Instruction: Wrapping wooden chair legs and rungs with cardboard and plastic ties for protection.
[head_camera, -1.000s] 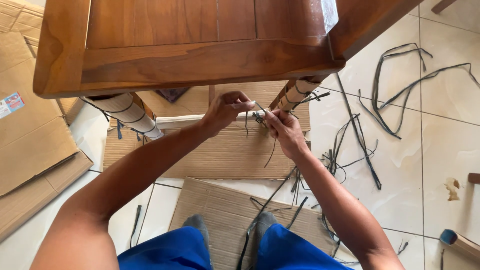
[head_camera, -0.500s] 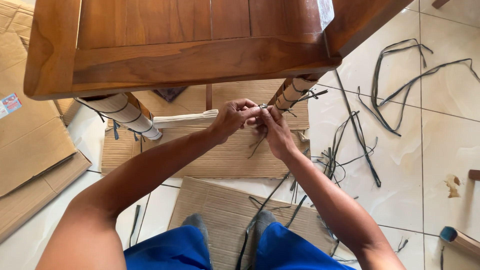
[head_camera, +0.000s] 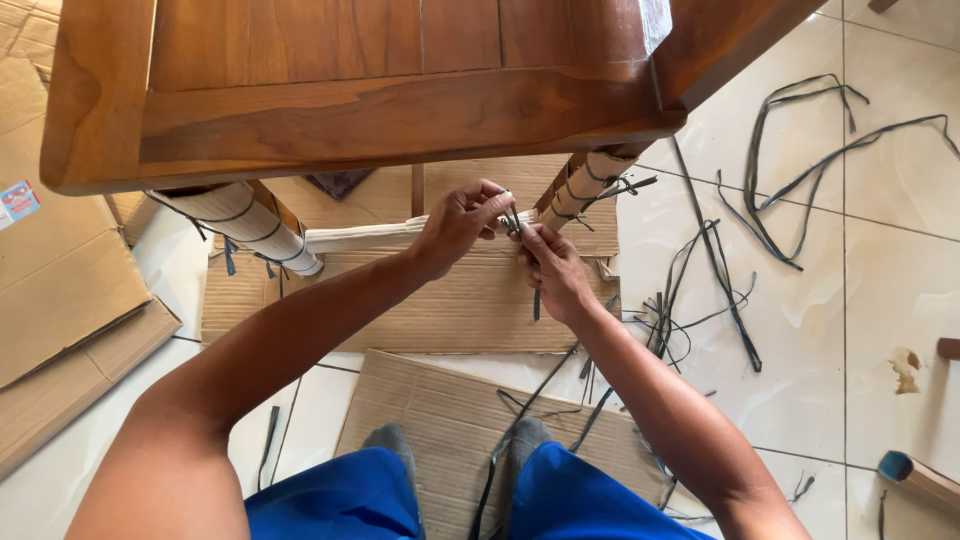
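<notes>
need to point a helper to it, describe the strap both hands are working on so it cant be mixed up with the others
Start at the wooden chair seat and drop to the paper-wrapped crossbar between its front legs. The dark strap sits near that bar's right end, pinched between the left hand and right hand. The loose straps lie on the floor instead.

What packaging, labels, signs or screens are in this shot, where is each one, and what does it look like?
Sticker label: far left, on the flattened carton; small rectangle, blue, red and white.
Flattened carton: left, on the tile floor; plain brown cardboard.
Corrugated sheets: on the floor under the wooden chair, below both hands; brown, ribbed.
No signs or screens.
</notes>
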